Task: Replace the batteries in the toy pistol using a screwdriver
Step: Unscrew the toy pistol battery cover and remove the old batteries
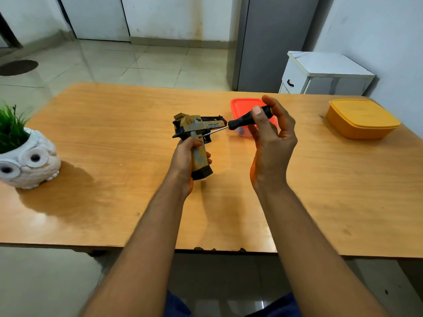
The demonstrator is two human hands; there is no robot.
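- Forearms reach in from bottom edge over the wood surface.
- L hand: fingers clenched round grip of toy pistol, held above surface, mid-frame.
- Pistol: tan/gold camo w/ black slide & base; barrel axis runs left-right, muzzle to the right, grip down toward camera.
- R hand: fingers pinch black handle of screwdriver; shaft slants down-left, tip at pistol near trigger.
- Red lidded container behind R hand, contents unclear; yellow lidded container far right, shut.
- Owl planter w/ grass, left.
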